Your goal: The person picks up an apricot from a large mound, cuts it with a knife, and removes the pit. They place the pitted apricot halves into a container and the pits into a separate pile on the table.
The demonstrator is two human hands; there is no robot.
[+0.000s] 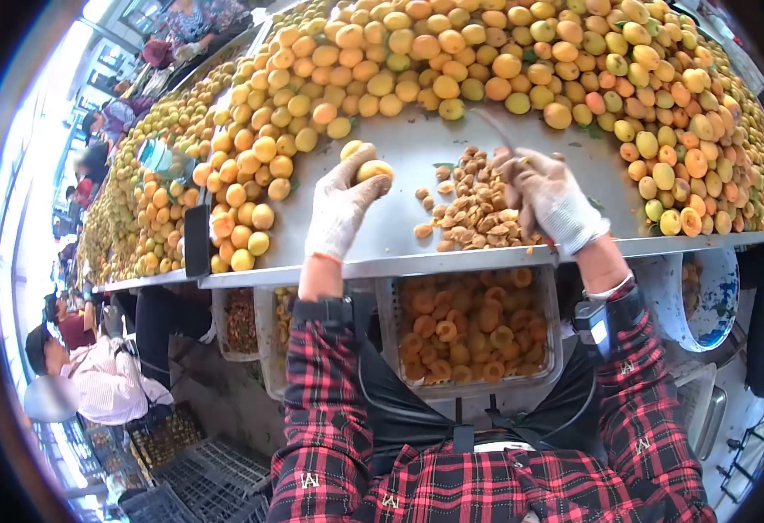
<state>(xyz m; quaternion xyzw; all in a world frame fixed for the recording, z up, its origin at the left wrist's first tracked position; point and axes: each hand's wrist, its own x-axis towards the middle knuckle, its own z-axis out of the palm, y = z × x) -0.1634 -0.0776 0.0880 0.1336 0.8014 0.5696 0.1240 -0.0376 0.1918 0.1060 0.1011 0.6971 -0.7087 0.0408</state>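
Note:
My left hand (pixel 347 199), in a white work glove stained at the fingers, is closed around an apricot (pixel 374 171). A second apricot (pixel 351 150) shows at its fingertips. My right hand (pixel 549 193), gloved too, is wrapped around what looks like a knife (pixel 497 127), its thin blade blurred and pointing up and left. Below and beside that hand lies a heap of brown apricot pits (pixel 478 209) on the metal tabletop (pixel 399 222). A few loose pits (pixel 424 230) lie left of the heap.
Whole apricots (pixel 452 52) are piled along the back and both sides. A dark phone-like slab (pixel 197 241) stands at the table's left front edge. Beneath the edge sit a crate of apricot halves (pixel 474 327) and a white bucket (pixel 705 301). Other people (pixel 107 383) are at the left.

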